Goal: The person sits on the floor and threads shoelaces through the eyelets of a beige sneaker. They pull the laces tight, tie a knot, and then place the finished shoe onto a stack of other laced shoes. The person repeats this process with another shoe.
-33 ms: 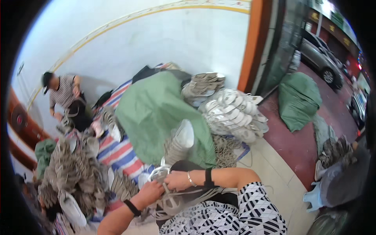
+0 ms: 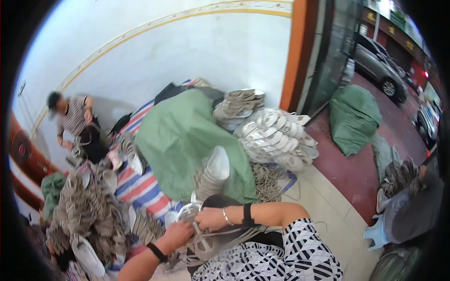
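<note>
A beige shoe upper [image 2: 206, 247] with a pale lining lies over my lap, and both my hands are closed on it. My left hand [image 2: 181, 234] grips its left side with bent fingers. Pressed close beside it, my right hand [image 2: 209, 218] pinches near the opening; what sits between the fingertips is too small to make out. Long beige laces [image 2: 241, 232] trail to the right below my right wrist. Just beyond my hands stands a nested stack of shoe uppers [image 2: 210, 175], its white lining facing up.
Heaped shoe uppers [image 2: 89, 213] cover the left floor on a striped sheet [image 2: 152, 194]. A large green sack [image 2: 183, 136] lies ahead, with white shoe uppers [image 2: 276, 133] and tangled laces [image 2: 268, 180] beside it. Another person [image 2: 77, 119] sits far left. A blue stool [image 2: 376, 232] is at right.
The whole view has shifted slightly, so the surroundings sit a little further left. My hands stay closed on the shoe upper in nearly the same pose.
</note>
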Motion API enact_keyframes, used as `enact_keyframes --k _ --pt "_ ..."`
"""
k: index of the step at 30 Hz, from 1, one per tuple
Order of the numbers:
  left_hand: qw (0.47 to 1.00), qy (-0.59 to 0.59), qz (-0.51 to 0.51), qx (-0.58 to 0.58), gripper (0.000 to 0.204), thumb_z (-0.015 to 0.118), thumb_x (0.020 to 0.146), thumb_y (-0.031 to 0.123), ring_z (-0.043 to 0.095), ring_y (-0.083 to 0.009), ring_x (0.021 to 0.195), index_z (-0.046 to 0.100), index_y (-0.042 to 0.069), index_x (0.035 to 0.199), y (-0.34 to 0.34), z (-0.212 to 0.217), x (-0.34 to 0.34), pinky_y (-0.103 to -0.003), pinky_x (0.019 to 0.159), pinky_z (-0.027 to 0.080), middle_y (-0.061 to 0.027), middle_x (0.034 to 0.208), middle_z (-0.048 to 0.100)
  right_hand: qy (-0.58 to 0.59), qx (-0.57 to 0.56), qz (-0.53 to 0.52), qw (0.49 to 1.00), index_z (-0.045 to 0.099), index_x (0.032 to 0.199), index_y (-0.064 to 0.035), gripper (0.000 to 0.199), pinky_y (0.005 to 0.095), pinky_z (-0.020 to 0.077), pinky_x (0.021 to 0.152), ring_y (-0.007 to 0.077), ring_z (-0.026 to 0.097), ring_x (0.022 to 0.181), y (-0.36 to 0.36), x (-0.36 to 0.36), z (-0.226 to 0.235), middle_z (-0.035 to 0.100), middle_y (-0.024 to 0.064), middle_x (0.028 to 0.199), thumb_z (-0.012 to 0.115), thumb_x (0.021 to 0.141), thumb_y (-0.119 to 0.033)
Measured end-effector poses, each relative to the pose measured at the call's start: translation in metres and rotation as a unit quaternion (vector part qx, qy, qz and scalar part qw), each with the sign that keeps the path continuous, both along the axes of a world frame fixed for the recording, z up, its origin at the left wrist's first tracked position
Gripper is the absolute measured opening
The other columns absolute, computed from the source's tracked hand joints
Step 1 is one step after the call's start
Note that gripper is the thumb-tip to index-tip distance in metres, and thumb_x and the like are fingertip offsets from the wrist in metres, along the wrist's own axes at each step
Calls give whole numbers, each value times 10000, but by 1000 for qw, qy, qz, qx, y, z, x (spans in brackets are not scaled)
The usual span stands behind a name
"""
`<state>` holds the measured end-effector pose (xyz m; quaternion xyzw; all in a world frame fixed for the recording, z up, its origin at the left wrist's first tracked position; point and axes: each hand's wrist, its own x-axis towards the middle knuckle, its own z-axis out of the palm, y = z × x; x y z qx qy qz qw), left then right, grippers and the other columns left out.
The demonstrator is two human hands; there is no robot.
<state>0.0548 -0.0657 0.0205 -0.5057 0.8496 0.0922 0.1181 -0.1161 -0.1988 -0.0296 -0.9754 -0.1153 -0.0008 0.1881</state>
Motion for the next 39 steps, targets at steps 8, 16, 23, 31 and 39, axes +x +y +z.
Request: enact_keyframes --k 8,16,23,31,39 --pt "961 97 230 120 236 540 878 275 628 -347 721 718 128 830 -4 -23 4 -455 678 516 -99 838 671 -80 24 -8 996 647 711 -82 135 408 447 741 275 524 936 7 -7 -25 535 95 929 681 697 -212" --pt "711 501 396 294 147 513 894 140 572 -104 557 590 16 912 -25 -30 -17 -260 511 458 -29 651 609 -159 -38 -69 984 655 657 -155 68 400 357 796 210 518 878 14 -31 -21 550 25 879 661 675 -220" --pt "947 196 203 155 208 626 804 226 641 -365 771 669 33 868 -37 -54 -32 -436 664 512 -204 778 659 -277 -31 -141 950 621 632 -140 82 390 343 810 214 512 845 22 -43 -39 524 26 785 648 682 -199" --pt "700 578 409 94 117 541 898 146 500 -79 558 586 41 872 -10 -39 -24 -248 485 390 4 648 544 -144 0 -97 985 626 888 -126 241 392 353 792 227 543 878 12 -38 -30 561 51 868 683 695 -257" --pt "828 392 330 -228 137 517 932 112 446 -103 549 533 23 829 25 -4 -45 -288 512 403 -12 623 478 80 432 -153 885 595 835 31 162 363 519 561 259 655 622 60 18 -12 653 169 711 549 752 -100"
